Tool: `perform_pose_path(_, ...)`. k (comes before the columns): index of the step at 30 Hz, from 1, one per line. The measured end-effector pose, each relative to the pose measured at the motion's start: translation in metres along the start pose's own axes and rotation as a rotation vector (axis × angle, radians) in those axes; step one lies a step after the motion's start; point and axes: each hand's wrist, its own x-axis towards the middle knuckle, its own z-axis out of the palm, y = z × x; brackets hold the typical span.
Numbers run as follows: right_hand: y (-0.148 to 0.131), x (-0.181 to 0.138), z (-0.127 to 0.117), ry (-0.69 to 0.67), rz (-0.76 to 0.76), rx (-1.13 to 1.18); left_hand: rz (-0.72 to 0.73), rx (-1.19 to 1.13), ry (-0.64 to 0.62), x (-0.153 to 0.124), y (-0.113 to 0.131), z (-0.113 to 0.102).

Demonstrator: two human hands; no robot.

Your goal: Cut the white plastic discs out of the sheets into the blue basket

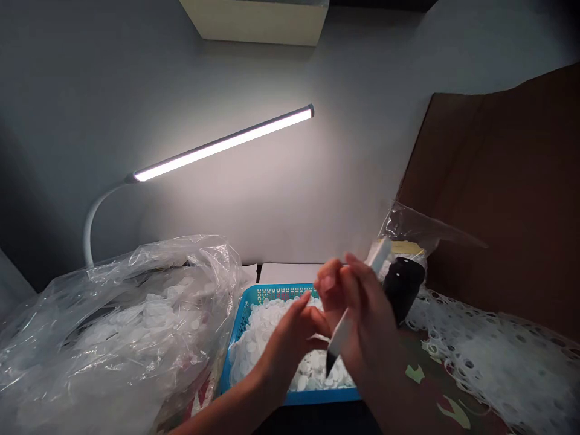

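My right hand is closed around a slim white tool with a dark pointed end. The tool slants across the palm, point down toward me, its other end showing beyond the fingers. Close beside it, my left hand has its fingers bent in, and a thin white edge shows at the fingertips; the piece is mostly hidden. Both hands are above a blue plastic basket, which holds many small white discs.
Clear plastic bags with white pieces lie left. A black cylinder stands right, near punched white sheet scraps and a cardboard panel. A lit lamp hangs above; a small bag stands behind the cylinder.
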Motion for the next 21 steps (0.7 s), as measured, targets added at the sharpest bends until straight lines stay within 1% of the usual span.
perform_pose_path(1,-0.009,0.003,-0.004,0.028,-0.02,0.038,0.014,-0.034,0.031,0.001,0.004,-0.004)
perform_pose_path(3,-0.023,0.007,-0.011,0.03,-0.032,0.078,0.046,-0.109,0.094,0.002,0.013,-0.012)
perform_pose_path(7,-0.035,0.012,-0.02,-0.001,0.022,0.149,0.066,-0.215,0.179,0.003,0.029,-0.02)
perform_pose_path(11,-0.031,0.017,-0.022,-0.01,0.089,0.19,0.065,-0.282,0.224,0.001,0.035,-0.021)
perform_pose_path(17,-0.012,0.027,-0.031,0.016,0.239,0.191,0.082,-0.335,0.24,0.002,0.036,-0.022)
perform_pose_path(21,-0.001,0.032,-0.038,-0.016,0.236,0.163,0.067,-0.345,0.201,0.0,0.047,-0.019)
